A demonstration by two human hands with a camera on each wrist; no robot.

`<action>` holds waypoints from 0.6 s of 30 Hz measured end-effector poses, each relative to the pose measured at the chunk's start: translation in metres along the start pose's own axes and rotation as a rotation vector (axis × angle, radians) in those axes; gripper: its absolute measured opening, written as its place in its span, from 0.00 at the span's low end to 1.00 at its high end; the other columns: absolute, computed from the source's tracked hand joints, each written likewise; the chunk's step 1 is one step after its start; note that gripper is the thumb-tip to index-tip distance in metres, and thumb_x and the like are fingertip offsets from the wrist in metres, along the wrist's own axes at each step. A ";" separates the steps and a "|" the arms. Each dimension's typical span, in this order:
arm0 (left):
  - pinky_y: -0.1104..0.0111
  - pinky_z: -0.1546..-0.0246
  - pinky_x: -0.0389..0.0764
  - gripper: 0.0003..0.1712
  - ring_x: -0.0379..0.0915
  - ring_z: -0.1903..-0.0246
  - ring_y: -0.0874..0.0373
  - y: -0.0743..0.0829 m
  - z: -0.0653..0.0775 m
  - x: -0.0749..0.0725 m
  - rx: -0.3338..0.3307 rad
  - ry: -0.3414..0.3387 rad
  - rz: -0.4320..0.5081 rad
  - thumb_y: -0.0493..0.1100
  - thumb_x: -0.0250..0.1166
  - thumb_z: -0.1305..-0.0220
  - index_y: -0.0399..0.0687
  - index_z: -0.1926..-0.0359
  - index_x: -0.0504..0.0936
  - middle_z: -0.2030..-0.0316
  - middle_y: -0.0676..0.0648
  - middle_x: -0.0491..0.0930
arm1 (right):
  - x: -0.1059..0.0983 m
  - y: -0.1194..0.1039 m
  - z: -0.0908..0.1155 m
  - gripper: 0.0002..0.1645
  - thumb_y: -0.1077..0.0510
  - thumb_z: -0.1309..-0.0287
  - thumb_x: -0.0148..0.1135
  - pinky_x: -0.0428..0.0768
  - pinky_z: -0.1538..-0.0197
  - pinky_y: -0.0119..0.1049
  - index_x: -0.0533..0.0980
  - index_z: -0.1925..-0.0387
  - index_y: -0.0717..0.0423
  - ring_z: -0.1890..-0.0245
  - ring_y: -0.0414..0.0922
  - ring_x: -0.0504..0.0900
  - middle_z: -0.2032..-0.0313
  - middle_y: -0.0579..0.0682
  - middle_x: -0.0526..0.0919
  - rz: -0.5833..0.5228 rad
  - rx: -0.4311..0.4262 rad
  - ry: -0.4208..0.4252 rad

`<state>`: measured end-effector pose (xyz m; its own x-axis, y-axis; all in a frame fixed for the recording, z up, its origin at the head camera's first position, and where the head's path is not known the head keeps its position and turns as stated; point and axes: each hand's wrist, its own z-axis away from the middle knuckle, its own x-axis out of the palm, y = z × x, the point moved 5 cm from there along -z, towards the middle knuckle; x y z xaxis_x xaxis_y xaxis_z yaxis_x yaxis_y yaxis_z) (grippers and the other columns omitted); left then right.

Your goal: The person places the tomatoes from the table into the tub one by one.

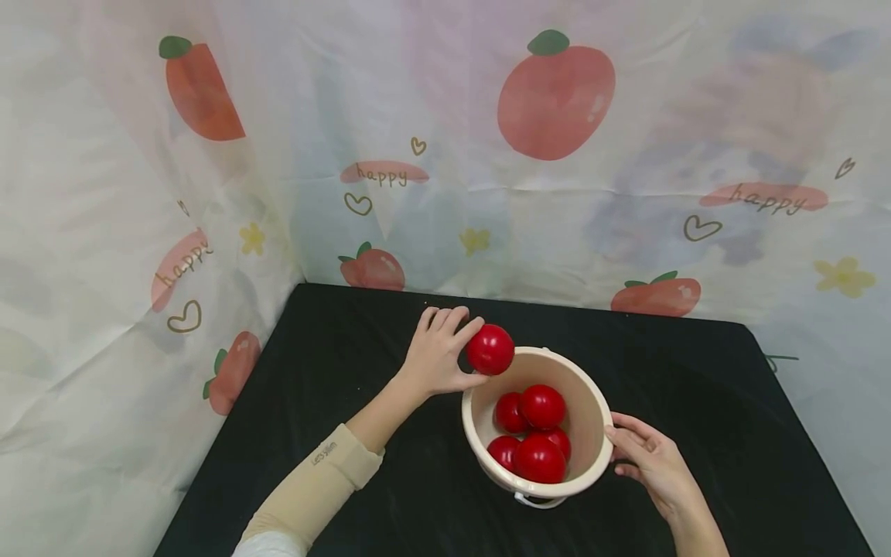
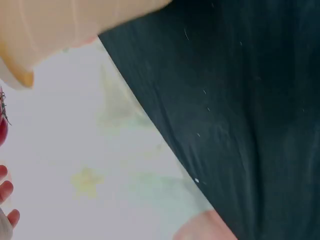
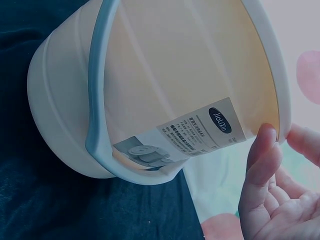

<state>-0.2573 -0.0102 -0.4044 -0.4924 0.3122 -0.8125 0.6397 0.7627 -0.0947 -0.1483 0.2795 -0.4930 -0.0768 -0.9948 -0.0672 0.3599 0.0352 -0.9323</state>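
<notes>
My left hand (image 1: 437, 352) holds a glossy red tomato (image 1: 490, 350) between thumb and fingers, above the far left rim of a cream bucket (image 1: 588, 418). At the left wrist view's edge, part of this tomato (image 2: 3, 130) shows a green stem, with a few fingertips (image 2: 6, 191) below it. Several more red tomatoes (image 1: 541, 458) lie piled inside the bucket. On the bucket's right side, my right hand (image 1: 654, 460) pinches the rim between thumb and fingers, as the right wrist view also shows. The bucket's handle (image 1: 539, 503) hangs down at the near side.
A black cloth (image 1: 362, 348) covers the table. Behind it and to the left hangs a pale curtain (image 1: 431, 93) printed with fruit, hearts and flowers. A printed label (image 3: 180, 132) is stuck to the bucket's outer wall.
</notes>
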 end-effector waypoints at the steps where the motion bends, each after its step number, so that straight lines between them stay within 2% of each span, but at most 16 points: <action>1: 0.57 0.46 0.64 0.39 0.66 0.52 0.54 0.005 0.000 -0.001 0.023 -0.003 0.000 0.69 0.63 0.62 0.56 0.48 0.74 0.50 0.47 0.71 | -0.005 0.010 -0.007 0.18 0.55 0.42 0.60 0.80 0.73 0.35 0.72 0.50 0.51 0.73 0.40 0.81 0.69 0.40 0.83 0.000 -0.018 -0.017; 4: 0.57 0.46 0.64 0.39 0.65 0.51 0.55 0.018 0.003 -0.001 0.092 -0.033 -0.009 0.70 0.61 0.62 0.57 0.48 0.74 0.50 0.48 0.71 | -0.022 0.047 -0.034 0.21 0.55 0.42 0.60 0.80 0.74 0.38 0.72 0.47 0.52 0.71 0.45 0.82 0.66 0.46 0.84 -0.053 -0.083 -0.061; 6: 0.58 0.46 0.63 0.40 0.64 0.51 0.55 0.025 0.005 0.001 0.136 -0.085 -0.023 0.71 0.60 0.61 0.58 0.47 0.72 0.49 0.48 0.70 | -0.032 0.069 -0.048 0.22 0.55 0.42 0.60 0.80 0.75 0.39 0.72 0.46 0.50 0.70 0.46 0.82 0.64 0.48 0.84 -0.067 -0.093 -0.057; 8: 0.58 0.46 0.62 0.40 0.63 0.51 0.55 0.032 0.008 0.005 0.175 -0.149 -0.047 0.72 0.59 0.60 0.59 0.46 0.71 0.48 0.49 0.69 | -0.037 0.081 -0.056 0.24 0.53 0.43 0.61 0.81 0.74 0.38 0.71 0.44 0.48 0.70 0.45 0.83 0.63 0.47 0.84 -0.057 -0.080 -0.047; 10: 0.59 0.46 0.62 0.41 0.62 0.50 0.56 0.037 0.010 0.007 0.205 -0.208 -0.073 0.73 0.58 0.59 0.61 0.45 0.70 0.48 0.51 0.68 | -0.038 0.083 -0.058 0.24 0.53 0.43 0.61 0.81 0.74 0.38 0.70 0.44 0.48 0.70 0.45 0.83 0.63 0.46 0.84 -0.043 -0.074 -0.049; 15: 0.60 0.45 0.62 0.42 0.60 0.48 0.57 0.049 0.008 0.011 0.279 -0.324 -0.124 0.75 0.57 0.60 0.65 0.43 0.69 0.45 0.52 0.65 | -0.029 0.060 -0.043 0.21 0.56 0.41 0.59 0.80 0.75 0.39 0.72 0.45 0.52 0.71 0.47 0.82 0.65 0.47 0.84 -0.063 -0.099 -0.082; 18: 0.60 0.44 0.62 0.43 0.60 0.47 0.57 0.056 0.006 0.014 0.340 -0.388 -0.149 0.76 0.56 0.61 0.67 0.42 0.68 0.44 0.53 0.64 | -0.025 0.049 -0.036 0.22 0.55 0.42 0.59 0.80 0.74 0.38 0.71 0.45 0.52 0.71 0.44 0.82 0.65 0.46 0.84 -0.040 -0.079 -0.074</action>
<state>-0.2246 0.0334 -0.4248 -0.3794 -0.0674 -0.9228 0.7661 0.5364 -0.3541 -0.1617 0.3093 -0.5501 -0.0195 -0.9998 -0.0058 0.2829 0.0000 -0.9592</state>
